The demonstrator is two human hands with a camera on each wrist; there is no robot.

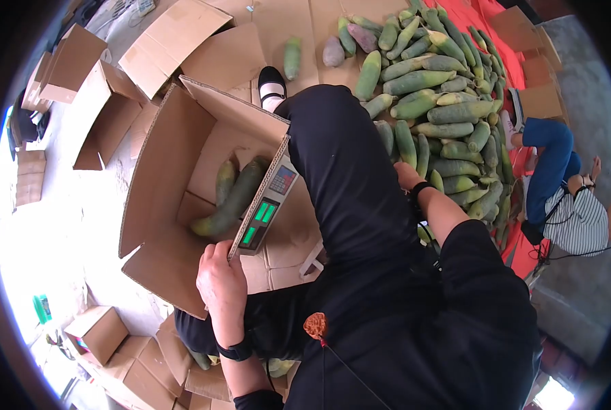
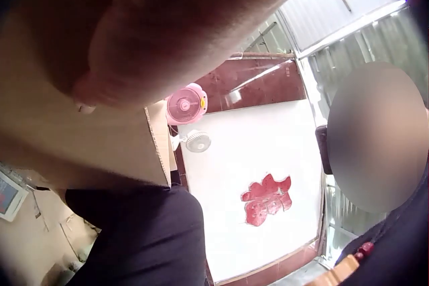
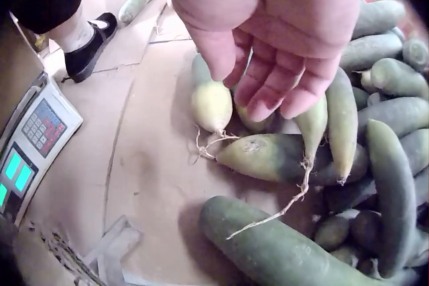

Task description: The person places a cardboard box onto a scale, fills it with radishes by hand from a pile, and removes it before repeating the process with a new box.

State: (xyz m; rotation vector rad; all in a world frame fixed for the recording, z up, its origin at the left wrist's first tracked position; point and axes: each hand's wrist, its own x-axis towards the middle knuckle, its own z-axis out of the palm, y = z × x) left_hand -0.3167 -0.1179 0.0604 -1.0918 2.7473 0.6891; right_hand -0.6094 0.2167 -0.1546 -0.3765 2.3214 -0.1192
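Left hand (image 1: pixel 221 279) grip curled over the cardboard box (image 1: pixel 158 164) edge, lower centre of head view; right hand (image 3: pixel 288 31) grip wide, empty, just above the green radishes (image 3: pixel 268 156), right.

Floor (image 1: pixel 73 225) to my left: bare grey concrete, washed out by strong daylight from that side. Flattened cardboard sheets (image 1: pixel 278 27) cover the ground ahead of me. Empty cartons (image 1: pixel 73 61) stand open along the left edge. A red sheet (image 1: pixel 469 14) lies at the far right. Overhead and behind me: corrugated metal panels (image 2: pixel 362 51), a dark red wall (image 2: pixel 255 81), a white board (image 2: pixel 255 158) with a red mark (image 2: pixel 267 199). A pink fan (image 2: pixel 186 103) and a white fan (image 2: pixel 197 141) sit just beside the board.
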